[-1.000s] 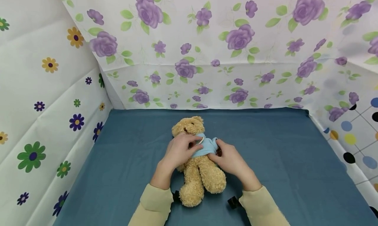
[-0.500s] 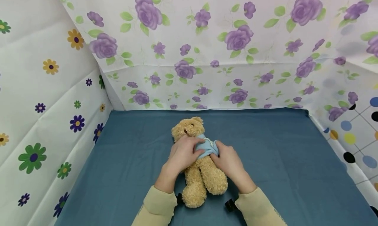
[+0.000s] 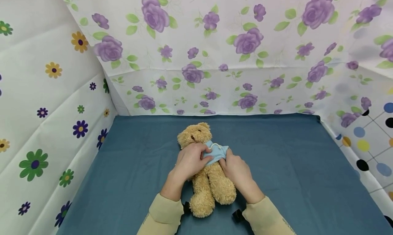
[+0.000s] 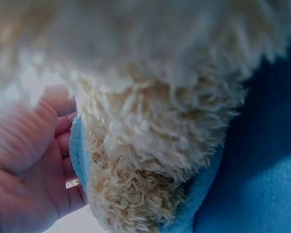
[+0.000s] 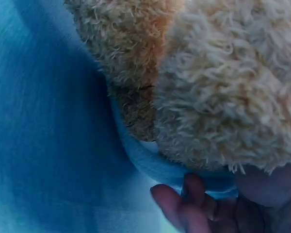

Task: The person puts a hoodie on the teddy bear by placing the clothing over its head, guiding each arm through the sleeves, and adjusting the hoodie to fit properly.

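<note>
A curly tan teddy bear [image 3: 201,190] lies on its back, head toward the far side, wearing a light blue shirt [image 3: 217,152] with a white cord at the neck. My left hand [image 3: 191,160] grips the shirt at the bear's side, its thumb and fingers bent over the front. On the opposite side my right hand [image 3: 240,172] pinches the shirt's lower edge. Close up in the right wrist view, fingers [image 5: 194,206] curl at the blue hem [image 5: 157,167]; fur covers the thumb. The bear's arms are mostly hidden.
A dark blue cloth [image 3: 291,173] covers the table. White flowered sheets rise behind it [image 3: 215,57] and at the left [image 3: 61,102]; a dotted sheet [image 3: 373,153] stands at the right. Black straps [image 3: 237,215] show at the cuffs.
My left hand has shifted slightly right and down, uncovering the white cord. My right hand has moved a little lower along the shirt's side, and its hem looks pulled differently.
</note>
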A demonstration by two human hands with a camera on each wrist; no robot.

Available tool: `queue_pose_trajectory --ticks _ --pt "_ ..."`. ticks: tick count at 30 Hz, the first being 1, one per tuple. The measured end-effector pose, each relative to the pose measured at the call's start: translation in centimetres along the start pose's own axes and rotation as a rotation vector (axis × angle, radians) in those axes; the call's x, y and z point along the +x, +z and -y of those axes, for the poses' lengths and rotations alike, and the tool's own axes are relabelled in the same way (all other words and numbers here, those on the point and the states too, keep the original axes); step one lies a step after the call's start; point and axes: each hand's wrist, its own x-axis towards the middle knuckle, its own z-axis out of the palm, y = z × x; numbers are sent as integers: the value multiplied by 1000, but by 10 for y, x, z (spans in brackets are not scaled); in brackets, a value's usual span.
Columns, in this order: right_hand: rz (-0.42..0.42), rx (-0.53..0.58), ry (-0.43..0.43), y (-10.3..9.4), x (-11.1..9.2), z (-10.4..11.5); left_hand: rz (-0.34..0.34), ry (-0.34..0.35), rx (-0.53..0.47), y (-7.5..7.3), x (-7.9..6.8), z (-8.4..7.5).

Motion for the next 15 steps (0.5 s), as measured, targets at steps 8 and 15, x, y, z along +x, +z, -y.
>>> queue_pose_trajectory --ticks 8,15 --pt "261 388 -13 -41 3 -27 41 -40 -93 -3 -1 7" --pt "76 411 -27 -54 10 -43 20 -42 -128 -4 -1 9"
